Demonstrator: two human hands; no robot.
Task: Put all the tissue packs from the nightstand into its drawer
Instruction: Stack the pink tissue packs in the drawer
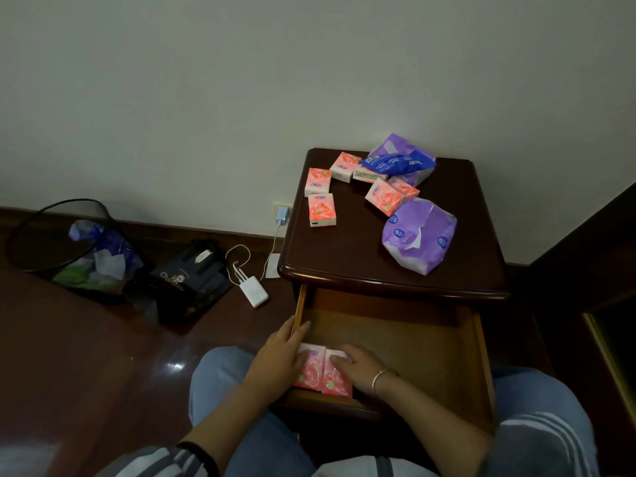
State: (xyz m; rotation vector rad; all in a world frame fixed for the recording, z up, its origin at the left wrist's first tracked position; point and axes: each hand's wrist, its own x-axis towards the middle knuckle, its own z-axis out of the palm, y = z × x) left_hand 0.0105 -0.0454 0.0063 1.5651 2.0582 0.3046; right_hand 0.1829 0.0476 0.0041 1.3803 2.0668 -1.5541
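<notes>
While left hand (280,354) and right hand (359,368) rest straight fingers on them, two pink packs (315,370) touch

I have free drawer (395,339) floor from 12 to 4 o'clock. Two pink packs (315,371), my left hand (280,356) and right hand (358,368) fill its 8 o'clock corner. Loose packs (321,210) crowd the nightstand top (344,256) from 10 to 3 o'clock.
</notes>
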